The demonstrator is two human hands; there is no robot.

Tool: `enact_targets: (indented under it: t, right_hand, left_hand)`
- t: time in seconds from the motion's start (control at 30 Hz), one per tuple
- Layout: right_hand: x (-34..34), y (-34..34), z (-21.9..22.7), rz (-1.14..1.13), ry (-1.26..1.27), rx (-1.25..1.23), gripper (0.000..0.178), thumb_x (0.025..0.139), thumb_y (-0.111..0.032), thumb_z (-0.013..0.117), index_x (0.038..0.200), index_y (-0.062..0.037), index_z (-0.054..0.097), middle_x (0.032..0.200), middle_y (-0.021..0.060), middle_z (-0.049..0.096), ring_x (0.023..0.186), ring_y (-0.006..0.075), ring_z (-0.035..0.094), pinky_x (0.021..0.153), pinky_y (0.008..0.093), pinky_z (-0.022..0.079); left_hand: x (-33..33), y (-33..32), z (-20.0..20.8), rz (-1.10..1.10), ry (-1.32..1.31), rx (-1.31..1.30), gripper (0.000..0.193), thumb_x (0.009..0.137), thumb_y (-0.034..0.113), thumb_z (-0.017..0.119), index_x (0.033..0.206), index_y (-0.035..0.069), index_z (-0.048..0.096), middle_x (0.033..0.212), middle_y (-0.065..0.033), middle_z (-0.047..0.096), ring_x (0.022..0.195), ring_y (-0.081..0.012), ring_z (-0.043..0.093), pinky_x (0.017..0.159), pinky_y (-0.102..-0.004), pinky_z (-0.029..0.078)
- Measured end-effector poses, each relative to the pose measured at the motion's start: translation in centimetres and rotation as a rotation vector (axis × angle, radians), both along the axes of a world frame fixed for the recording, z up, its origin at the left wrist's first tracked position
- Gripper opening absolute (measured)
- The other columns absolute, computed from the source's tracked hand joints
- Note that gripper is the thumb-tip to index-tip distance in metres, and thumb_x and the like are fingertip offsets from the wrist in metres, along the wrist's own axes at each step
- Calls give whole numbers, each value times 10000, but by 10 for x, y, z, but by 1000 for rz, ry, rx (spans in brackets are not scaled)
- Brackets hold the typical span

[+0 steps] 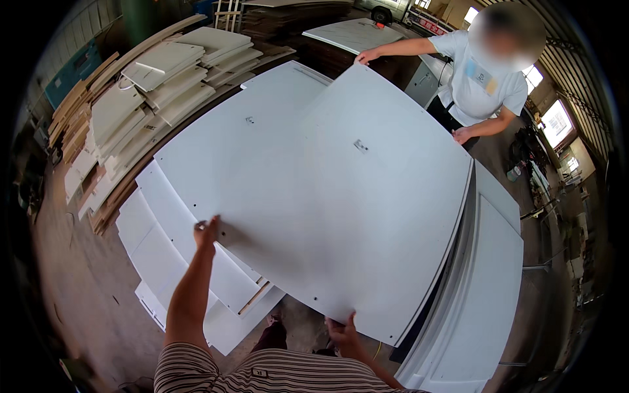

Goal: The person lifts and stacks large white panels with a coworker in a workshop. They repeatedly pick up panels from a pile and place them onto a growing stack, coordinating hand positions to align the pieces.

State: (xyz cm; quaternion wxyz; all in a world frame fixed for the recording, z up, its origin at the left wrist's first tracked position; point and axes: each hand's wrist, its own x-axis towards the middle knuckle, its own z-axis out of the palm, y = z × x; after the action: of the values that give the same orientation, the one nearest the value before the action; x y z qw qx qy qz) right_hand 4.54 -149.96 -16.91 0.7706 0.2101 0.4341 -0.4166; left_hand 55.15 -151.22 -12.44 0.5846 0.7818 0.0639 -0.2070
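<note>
A large white panel with small dark holes along its near edge stretches in front of me, tilted over other white panels. My left hand is closed at its near left corner. My right hand grips the near edge, thumb on top and the other fingers partly hidden underneath. Across from me, a person in a white T-shirt has one hand on the far corner and the other hand at the right edge. Beneath, on the left, lies a stack of white panels with stepped edges.
Another stack of white panels stands on the right, close to the held panel's edge. Piled boards fill the far left. A white-topped table is at the back. Concrete floor shows on the left.
</note>
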Motion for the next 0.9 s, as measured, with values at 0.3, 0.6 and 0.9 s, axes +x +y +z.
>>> enact_targets:
  t: [0.3,0.6,0.9]
  right_hand:
    - [158,16,83,938,-223,-217,358,876,-295,500,1072,5,500,1044,139,565,1011,236,530,935,345,406]
    - [111,-81,-5,1206,551,-600,291,857,-297,545,853,-11,489,669,38,483,538,86,449,451,218,360]
    - [233,-108,-8,1478,1146,-941,554,829,-512,489,891,37,445,695,91,579,621,193,603,481,305,461]
  left_hand:
    - [85,16,-25,-268,-795,194,816,766,329,645,1364,97,140,1316,-311,250,1229,-390,293,997,-426,269]
    - [-10,10,-75,-324,-461,548,783,800,354,586,1378,103,120,1381,-259,116,1272,-393,171,1037,-422,187]
    - [-52,34,-100,-261,-554,243,645,870,172,485,1346,-34,102,1394,-228,119,1286,-366,159,1051,-401,199]
